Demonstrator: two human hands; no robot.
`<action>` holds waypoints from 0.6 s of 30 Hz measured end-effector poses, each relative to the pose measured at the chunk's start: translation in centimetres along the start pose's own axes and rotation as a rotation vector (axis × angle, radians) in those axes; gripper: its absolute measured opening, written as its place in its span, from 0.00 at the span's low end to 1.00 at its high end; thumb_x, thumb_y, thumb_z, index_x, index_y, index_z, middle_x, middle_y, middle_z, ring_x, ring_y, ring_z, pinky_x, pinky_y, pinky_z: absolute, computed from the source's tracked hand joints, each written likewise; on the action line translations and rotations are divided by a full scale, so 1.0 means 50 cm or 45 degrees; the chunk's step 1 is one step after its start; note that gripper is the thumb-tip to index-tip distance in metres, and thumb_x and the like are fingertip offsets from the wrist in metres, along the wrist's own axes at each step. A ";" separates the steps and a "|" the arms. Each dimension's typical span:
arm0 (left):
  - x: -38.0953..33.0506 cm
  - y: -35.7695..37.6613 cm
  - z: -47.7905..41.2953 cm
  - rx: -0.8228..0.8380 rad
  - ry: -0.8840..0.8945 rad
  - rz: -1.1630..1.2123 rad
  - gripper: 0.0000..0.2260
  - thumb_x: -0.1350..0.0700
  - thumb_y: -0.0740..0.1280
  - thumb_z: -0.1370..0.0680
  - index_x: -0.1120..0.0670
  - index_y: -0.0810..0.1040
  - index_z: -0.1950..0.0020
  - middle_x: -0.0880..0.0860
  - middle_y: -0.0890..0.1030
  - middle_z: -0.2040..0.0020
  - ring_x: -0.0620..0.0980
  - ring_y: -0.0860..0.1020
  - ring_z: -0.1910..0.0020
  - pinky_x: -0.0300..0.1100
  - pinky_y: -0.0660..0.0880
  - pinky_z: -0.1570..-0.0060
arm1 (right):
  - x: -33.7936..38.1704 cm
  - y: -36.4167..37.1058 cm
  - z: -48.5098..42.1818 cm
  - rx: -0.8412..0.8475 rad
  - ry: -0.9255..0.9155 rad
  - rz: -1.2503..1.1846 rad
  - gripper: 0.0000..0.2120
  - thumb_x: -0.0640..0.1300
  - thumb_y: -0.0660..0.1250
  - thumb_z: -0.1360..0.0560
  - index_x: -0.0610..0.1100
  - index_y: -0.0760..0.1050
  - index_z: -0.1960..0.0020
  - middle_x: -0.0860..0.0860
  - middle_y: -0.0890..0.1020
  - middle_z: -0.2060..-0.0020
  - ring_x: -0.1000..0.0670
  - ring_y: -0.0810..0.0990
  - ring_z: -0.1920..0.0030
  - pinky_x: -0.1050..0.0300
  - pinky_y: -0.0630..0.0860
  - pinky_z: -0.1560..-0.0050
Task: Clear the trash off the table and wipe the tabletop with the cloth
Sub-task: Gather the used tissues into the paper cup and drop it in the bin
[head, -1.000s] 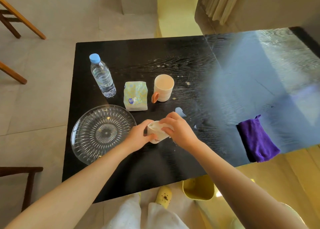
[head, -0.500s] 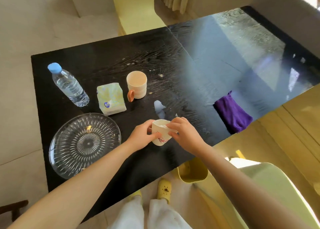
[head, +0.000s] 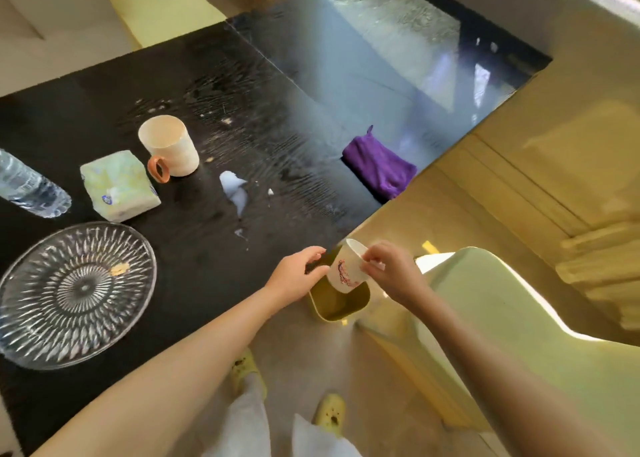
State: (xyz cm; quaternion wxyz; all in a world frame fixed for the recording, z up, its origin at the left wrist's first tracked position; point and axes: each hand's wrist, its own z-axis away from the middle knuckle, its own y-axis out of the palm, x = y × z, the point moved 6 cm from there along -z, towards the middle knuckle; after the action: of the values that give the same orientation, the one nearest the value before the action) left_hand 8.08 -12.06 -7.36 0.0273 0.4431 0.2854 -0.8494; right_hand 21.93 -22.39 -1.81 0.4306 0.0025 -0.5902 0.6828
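A white paper cup (head: 347, 269) with a red print hangs tilted just past the near edge of the black table (head: 104, 103), above a yellow bin (head: 332, 309) on the floor. My right hand (head: 391, 273) pinches the cup's rim. Just left of the cup is my left hand (head: 294, 276), fingers apart and holding nothing. A folded purple cloth (head: 379, 167) lies by the table's right edge. White scraps (head: 235, 190) and pale crumbs are scattered over the middle of the tabletop.
On the table's left stand a cream mug (head: 169, 147) with an orange handle, a tissue pack (head: 119, 185), a water bottle (head: 29, 186) and a glass plate (head: 72, 294) with a crumb. A pale green chair (head: 519, 335) is at my right.
Both hands carried the paper cup from the tabletop rightward past the table edge to above the bin. My left hand has come off the cup. The view swung right.
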 end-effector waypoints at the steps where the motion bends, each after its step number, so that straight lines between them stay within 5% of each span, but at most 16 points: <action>1: 0.003 0.016 -0.005 -0.035 0.013 -0.107 0.19 0.51 0.63 0.21 0.50 0.69 0.30 0.51 0.73 0.31 0.49 0.70 0.31 0.46 0.68 0.33 | -0.032 0.003 0.007 -0.012 0.035 -0.012 0.06 0.41 0.67 0.25 0.40 0.79 0.51 0.51 0.78 0.54 0.51 0.76 0.52 0.61 0.76 0.55; 5: 0.014 0.073 -0.035 -0.199 0.089 -0.523 0.20 0.50 0.59 0.20 0.49 0.67 0.28 0.50 0.62 0.24 0.50 0.57 0.24 0.50 0.56 0.25 | -0.159 0.059 0.021 -0.053 0.077 0.061 0.07 0.41 0.66 0.25 0.39 0.80 0.51 0.48 0.80 0.54 0.49 0.75 0.55 0.60 0.72 0.59; 10: 0.044 0.113 -0.097 -0.379 0.034 -0.996 0.28 0.46 0.56 0.19 0.53 0.50 0.23 0.53 0.50 0.21 0.53 0.48 0.22 0.49 0.45 0.25 | -0.274 0.173 0.000 -0.044 0.083 0.158 0.10 0.40 0.62 0.25 0.40 0.81 0.49 0.44 0.82 0.51 0.45 0.75 0.49 0.53 0.71 0.53; 14: 0.073 0.128 -0.120 -0.601 0.091 -1.352 0.27 0.47 0.49 0.18 0.58 0.45 0.23 0.58 0.51 0.22 0.55 0.51 0.22 0.50 0.50 0.24 | -0.324 0.281 -0.067 -0.076 0.062 0.192 0.12 0.41 0.61 0.25 0.42 0.80 0.46 0.46 0.81 0.47 0.45 0.75 0.47 0.53 0.72 0.51; 18: 0.098 0.139 -0.132 -0.836 0.226 -1.481 0.26 0.54 0.55 0.18 0.59 0.48 0.24 0.59 0.59 0.23 0.56 0.59 0.24 0.51 0.58 0.27 | -0.374 0.412 -0.142 -0.069 0.033 0.230 0.13 0.41 0.60 0.23 0.42 0.79 0.44 0.46 0.81 0.47 0.45 0.75 0.47 0.53 0.73 0.50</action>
State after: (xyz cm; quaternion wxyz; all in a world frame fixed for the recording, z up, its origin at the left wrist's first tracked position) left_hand 12.05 -13.49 -17.26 -0.3250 0.2540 0.7221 -0.5553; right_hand 25.12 -26.20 -30.12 0.3748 -0.0712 -0.6006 0.7027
